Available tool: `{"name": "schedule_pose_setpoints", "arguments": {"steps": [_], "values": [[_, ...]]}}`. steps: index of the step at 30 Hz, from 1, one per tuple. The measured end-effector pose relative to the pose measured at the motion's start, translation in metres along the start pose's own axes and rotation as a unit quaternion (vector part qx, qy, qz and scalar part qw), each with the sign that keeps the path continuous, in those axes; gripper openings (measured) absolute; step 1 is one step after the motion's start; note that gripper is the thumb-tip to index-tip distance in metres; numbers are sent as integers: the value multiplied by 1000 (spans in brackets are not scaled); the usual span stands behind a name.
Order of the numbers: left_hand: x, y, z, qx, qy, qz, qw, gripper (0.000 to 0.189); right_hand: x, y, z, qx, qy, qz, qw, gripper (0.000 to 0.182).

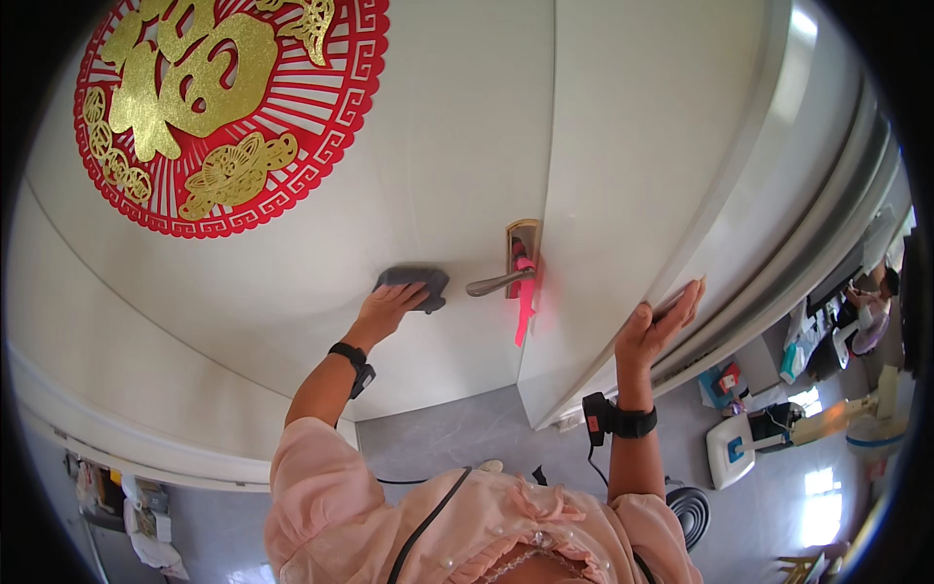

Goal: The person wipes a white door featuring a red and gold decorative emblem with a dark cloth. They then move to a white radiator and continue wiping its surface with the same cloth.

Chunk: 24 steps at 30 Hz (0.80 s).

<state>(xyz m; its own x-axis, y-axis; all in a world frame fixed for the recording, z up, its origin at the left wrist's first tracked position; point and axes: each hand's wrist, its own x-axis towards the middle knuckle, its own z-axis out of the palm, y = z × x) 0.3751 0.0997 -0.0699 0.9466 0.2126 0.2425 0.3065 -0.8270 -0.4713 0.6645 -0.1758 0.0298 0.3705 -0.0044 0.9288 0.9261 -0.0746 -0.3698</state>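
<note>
My left hand (385,315) presses a folded dark grey cloth (432,283) against a white door (445,182). Just right of the cloth is a metal lever handle (496,283) on a gold-rimmed plate, with a bright pink ribbon (524,321) tied around it and hanging down. My right hand (646,336) grips the edge of the white door frame (620,241), its thumb on the near side and the fingers on the far side. Dark straps with small devices are around both wrists.
A large red and gold paper decoration (219,109) covers the door's upper left. Grey tiled floor (445,431) lies below. To the right stand a white-based appliance (732,451), a black coiled object (688,511) and, farther off, another person (872,321). Bags and boxes (142,511) are at lower left.
</note>
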Motion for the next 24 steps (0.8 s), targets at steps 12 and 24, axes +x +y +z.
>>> {"name": "schedule_pose_setpoints", "arguments": {"steps": [12,24], "values": [[67,-52,-102,72,243,-157,954,58,-2,2,0,0,5,6,1000,68],[85,-15,-69,8,171,-102,980,48,3,1,1,-9,7,3,1000,67]]}}
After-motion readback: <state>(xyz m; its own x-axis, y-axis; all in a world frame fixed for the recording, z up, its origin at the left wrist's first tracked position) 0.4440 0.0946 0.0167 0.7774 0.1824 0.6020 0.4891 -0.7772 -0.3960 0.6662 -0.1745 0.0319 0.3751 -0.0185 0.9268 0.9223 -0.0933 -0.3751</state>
